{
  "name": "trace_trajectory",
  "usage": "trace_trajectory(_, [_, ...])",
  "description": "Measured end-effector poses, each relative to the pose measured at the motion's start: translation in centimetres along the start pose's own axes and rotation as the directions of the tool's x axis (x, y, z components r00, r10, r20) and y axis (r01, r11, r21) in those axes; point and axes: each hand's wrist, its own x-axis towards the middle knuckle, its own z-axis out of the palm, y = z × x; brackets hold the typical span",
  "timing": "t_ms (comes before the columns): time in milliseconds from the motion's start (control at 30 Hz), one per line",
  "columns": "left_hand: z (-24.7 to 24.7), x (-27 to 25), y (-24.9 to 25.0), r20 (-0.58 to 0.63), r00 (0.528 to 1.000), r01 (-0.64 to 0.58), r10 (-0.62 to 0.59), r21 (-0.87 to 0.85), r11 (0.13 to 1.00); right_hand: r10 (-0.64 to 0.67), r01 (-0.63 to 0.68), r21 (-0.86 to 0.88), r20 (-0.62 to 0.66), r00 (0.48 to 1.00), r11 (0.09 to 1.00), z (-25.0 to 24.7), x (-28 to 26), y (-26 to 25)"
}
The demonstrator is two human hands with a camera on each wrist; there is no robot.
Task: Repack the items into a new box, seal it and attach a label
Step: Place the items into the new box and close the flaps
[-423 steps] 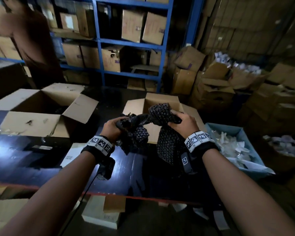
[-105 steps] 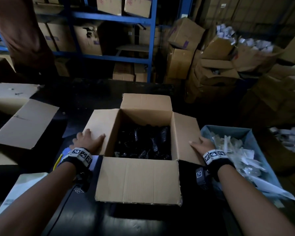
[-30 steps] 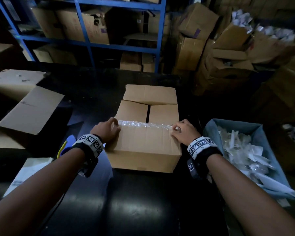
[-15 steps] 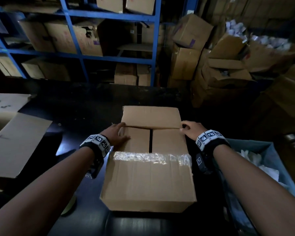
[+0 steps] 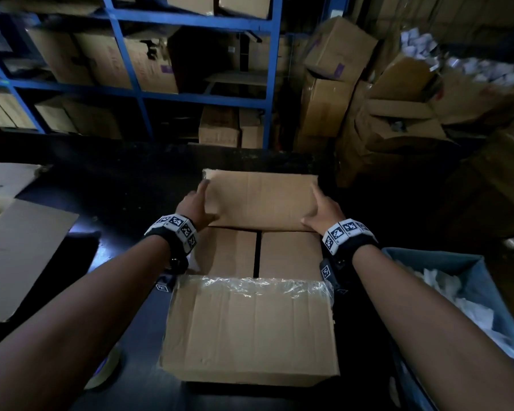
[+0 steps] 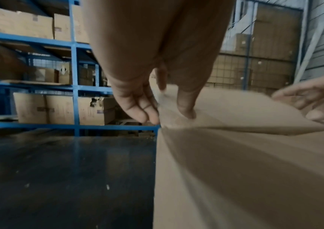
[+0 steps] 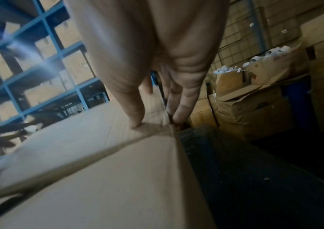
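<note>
Dim warehouse surface (image 5: 125, 185), box (image 5: 250, 327) at 6 o'clock: my left hand (image 5: 195, 204) and right hand (image 5: 324, 212) now pinch the far flap (image 5: 258, 200) they merely touched before, folding it down, so taping comes next.

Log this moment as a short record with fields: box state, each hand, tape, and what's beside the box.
box: cardboard box on dark table, side flaps folded in, near flap down
far flap: being folded down, not yet flat
left hand: holds the far flap's left edge
right hand: holds its right edge
tape: crinkled clear strip on near flap edge
beside: blue bin at right
</note>
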Motion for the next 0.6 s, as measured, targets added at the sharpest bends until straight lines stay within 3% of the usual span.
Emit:
trace_trajectory(133, [-1.6,-1.6,-0.1,-0.073,0.992,-0.095,0.098,0.046,0.994,-0.075,0.080,0.069,-0.084,0.994,0.994,-1.1,-2.3,-1.3])
trace_trajectory(300, [-3.7,-4.9,-0.4,-0.051,0.986,-0.157,0.157,0.005,0.988,-0.117,0.138,0.084,-0.223,0.968,0.987,-2.1,-5.2,-1.8])
trace_trajectory(433, [-4.2,-8.3,-1.1,-0.225,0.943,-0.237,0.244,0.061,0.970,-0.221,0.241,0.018,-0.338,0.915,0.970,-2.4,-7.6,-1.6])
trace_trajectory(533, [-3.8,-9.9,-1.3,-0.300,0.879,-0.361,0.371,0.092,0.928,-0.279,0.267,-0.081,-0.296,0.913,0.960,-2.7,-9.7,-1.1])
trace_trajectory(600, [-3.3,-10.7,-1.4,-0.245,0.869,-0.417,0.430,0.105,0.903,-0.280,0.263,-0.121,-0.152,0.948,0.957,-2.4,-11.3,-0.7])
